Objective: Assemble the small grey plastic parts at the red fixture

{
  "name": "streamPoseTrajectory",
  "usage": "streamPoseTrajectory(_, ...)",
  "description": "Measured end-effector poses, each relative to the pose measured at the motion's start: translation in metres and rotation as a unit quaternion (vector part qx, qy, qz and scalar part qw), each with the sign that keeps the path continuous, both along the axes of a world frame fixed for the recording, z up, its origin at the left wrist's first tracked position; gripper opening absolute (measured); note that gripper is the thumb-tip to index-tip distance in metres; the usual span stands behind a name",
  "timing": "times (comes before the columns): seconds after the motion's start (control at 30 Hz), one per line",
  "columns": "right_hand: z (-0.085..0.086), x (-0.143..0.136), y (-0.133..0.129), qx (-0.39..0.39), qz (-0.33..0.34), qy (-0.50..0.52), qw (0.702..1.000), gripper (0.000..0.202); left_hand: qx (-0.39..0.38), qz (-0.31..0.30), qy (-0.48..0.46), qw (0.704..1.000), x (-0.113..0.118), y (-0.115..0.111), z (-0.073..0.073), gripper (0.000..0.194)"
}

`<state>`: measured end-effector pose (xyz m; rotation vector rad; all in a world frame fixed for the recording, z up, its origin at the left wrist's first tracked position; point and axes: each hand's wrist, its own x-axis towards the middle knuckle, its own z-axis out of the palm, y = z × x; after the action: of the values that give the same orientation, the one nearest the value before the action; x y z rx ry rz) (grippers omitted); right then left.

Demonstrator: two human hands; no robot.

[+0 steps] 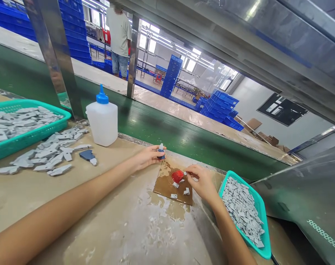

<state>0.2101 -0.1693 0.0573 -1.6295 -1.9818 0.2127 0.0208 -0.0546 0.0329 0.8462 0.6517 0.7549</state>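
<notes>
My left hand [148,157] is closed around a small dark blue piece with a grey tip [161,150], held upright near the belt's edge. To its right, my right hand [199,180] pinches a small grey plastic part [185,173] beside a red cap-like cup [177,176]. The cup stands on a wet brown board [167,186], where several small grey parts [186,191] lie. Farther left on the table, a dark blue piece with a grey end [88,156] rests by a loose pile of larger grey parts [49,152].
A white squeeze bottle with a blue cap [103,123] stands behind my left arm. Teal baskets of grey parts sit at left [64,117] and right [267,241]. A green conveyor belt [145,117] runs behind; metal posts [133,55] rise beyond it. A person [119,36] stands farther back.
</notes>
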Motion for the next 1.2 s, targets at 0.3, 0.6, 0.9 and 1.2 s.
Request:
streamPoseTrajectory(0.3,-0.006,-0.002,-0.004,0.028,0.015,-0.037,0.999,0.016,0.032,0.017,0.026,0.999,-0.001,-0.002,-0.002,0.017)
streamPoseTrajectory(0.6,-0.007,-0.003,-0.005,0.037,0.018,-0.053,0.998,0.019,0.042,0.009,0.041,0.998,-0.003,-0.002,-0.001,0.014)
streamPoseTrajectory(0.9,-0.007,-0.004,-0.006,0.049,0.022,-0.087,0.995,0.022,0.033,0.006,0.016,0.999,-0.001,-0.005,-0.002,0.015)
streamPoseTrajectory(1.2,-0.009,-0.005,-0.006,0.067,0.019,-0.097,0.993,0.022,0.055,-0.023,0.037,0.998,0.004,-0.018,0.005,0.029)
